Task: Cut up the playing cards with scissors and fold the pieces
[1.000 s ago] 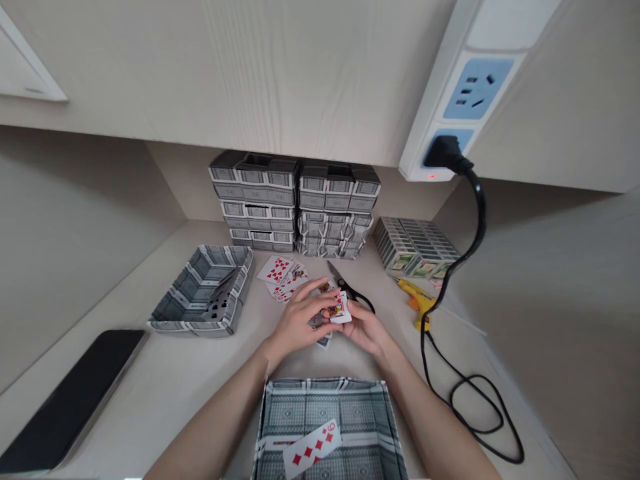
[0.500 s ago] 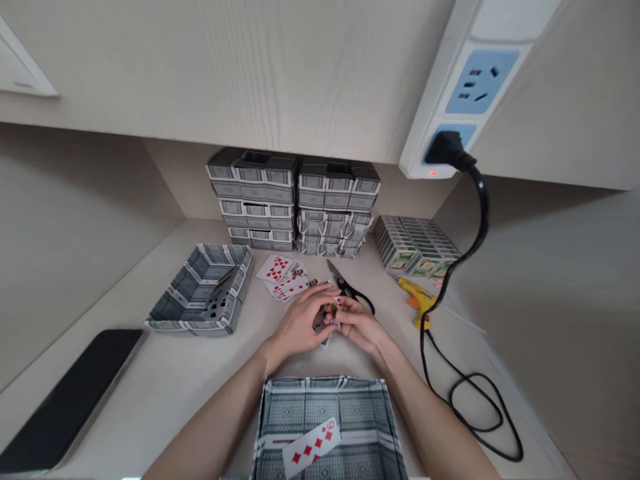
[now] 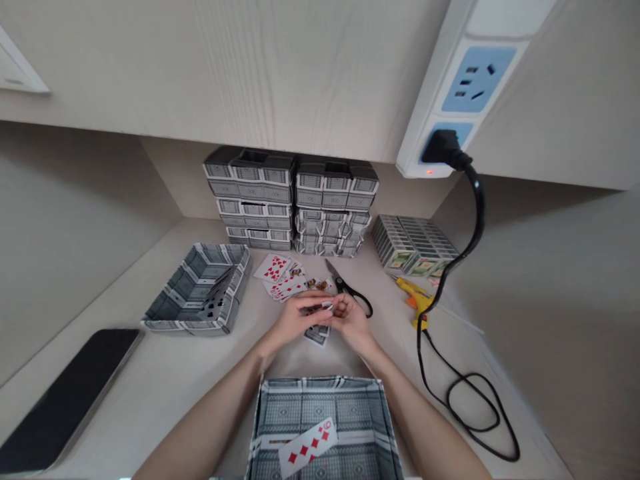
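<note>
Both hands meet above the desk, fingertips pinched on a small bent playing card (image 3: 327, 305). My left hand (image 3: 296, 316) grips it from the left, and my right hand (image 3: 352, 321) closes on its right side. Fingers cover most of the card. Below them lie several cards (image 3: 316, 339), partly hidden by the hands. Just beyond, face-up red cards (image 3: 286, 283) are fanned out, and black-handled scissors (image 3: 352, 291) rest by my right fingers. Nearest me sits a box made of patterned playing cards (image 3: 345, 403) with a nine of diamonds (image 3: 308, 448) inside.
Another card-built box (image 3: 173, 293) holds loose cards at left, behind a black phone-like slab (image 3: 70, 400). Stacked card boxes (image 3: 255, 190) line the back, beside packs of cards (image 3: 415, 243). A yellow glue gun (image 3: 416, 299) and its black cord lie right, below a power strip (image 3: 465, 100).
My hands have shifted slightly and drawn closer together, fingers turning the card between them. More of the cards beneath and beyond the hands now shows. The view has moved slightly.
</note>
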`<control>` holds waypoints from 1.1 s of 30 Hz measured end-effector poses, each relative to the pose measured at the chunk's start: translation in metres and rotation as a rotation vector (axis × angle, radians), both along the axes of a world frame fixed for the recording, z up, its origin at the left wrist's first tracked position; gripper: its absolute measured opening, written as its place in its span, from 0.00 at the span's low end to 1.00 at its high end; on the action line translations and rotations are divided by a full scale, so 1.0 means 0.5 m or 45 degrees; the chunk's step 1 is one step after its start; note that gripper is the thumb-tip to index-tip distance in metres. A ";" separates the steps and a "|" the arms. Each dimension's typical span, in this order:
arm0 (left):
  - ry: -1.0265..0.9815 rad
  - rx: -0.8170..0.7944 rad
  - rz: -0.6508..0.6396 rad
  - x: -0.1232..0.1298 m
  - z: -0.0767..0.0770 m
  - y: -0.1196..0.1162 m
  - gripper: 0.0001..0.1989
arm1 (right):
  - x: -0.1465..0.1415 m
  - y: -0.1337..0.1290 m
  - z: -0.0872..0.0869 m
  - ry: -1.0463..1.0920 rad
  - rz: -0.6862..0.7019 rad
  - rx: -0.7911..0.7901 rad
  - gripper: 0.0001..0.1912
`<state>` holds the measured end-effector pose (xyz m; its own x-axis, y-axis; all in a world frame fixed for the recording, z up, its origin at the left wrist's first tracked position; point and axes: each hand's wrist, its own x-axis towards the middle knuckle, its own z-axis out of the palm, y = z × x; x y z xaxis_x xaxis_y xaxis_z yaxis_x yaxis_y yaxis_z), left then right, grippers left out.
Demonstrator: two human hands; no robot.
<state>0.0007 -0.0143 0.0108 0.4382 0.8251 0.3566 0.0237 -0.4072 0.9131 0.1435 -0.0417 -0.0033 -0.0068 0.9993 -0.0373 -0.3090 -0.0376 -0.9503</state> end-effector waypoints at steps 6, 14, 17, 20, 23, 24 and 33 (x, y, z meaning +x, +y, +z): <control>-0.054 -0.168 0.059 0.007 0.007 -0.002 0.12 | 0.007 0.000 0.007 -0.028 0.064 0.061 0.23; -0.190 -0.570 0.086 -0.001 0.027 -0.001 0.16 | 0.010 -0.002 0.011 -0.266 0.067 0.091 0.12; -0.233 -0.684 0.043 0.003 0.026 -0.005 0.18 | 0.009 -0.004 0.008 -0.309 0.109 0.103 0.10; -0.276 -0.811 0.023 0.007 0.024 -0.006 0.21 | 0.005 -0.008 0.008 -0.199 0.171 0.053 0.12; -0.291 -0.850 0.040 0.008 0.020 -0.005 0.21 | 0.001 -0.011 0.012 -0.114 0.191 -0.006 0.13; -0.291 -0.851 0.048 0.008 0.019 -0.004 0.21 | 0.000 -0.012 0.013 -0.109 0.189 -0.021 0.13; -0.307 -0.835 0.087 0.012 0.020 -0.011 0.19 | 0.002 -0.019 0.030 -0.098 0.218 -0.077 0.14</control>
